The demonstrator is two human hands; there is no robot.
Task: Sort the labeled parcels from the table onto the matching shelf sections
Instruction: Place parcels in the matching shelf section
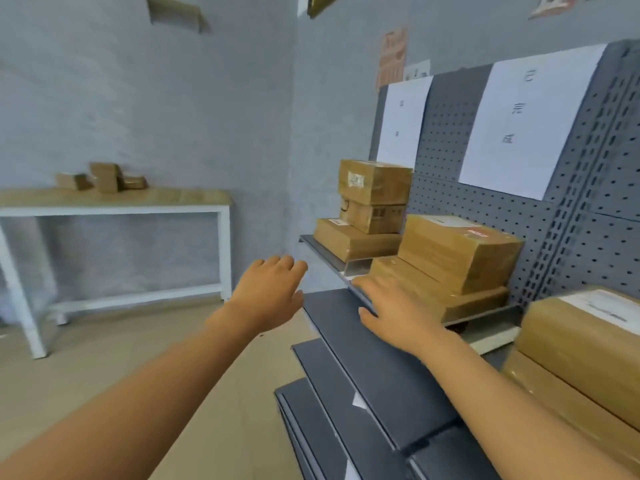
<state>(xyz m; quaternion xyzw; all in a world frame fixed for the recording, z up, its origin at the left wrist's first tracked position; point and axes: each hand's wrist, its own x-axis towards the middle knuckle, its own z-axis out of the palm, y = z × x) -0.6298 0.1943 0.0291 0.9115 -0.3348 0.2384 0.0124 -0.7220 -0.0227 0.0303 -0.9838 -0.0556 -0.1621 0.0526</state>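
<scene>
Two hands, both spread and holding nothing.
Right hand (394, 306) rests at the shelf's (325, 249) front edge beside a parcel (408, 275); left hand (266, 289) hangs apart.

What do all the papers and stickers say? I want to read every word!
None can be read for sure.
Right white sheet on the shelf's back panel: three characters in a column, too blurred.
Left white sheet: tiny marks, unreadable.
Orange poster on the wall: blurred.
Labels on the shelf parcels: too small.
Parcels on the table: no text shows.
</scene>
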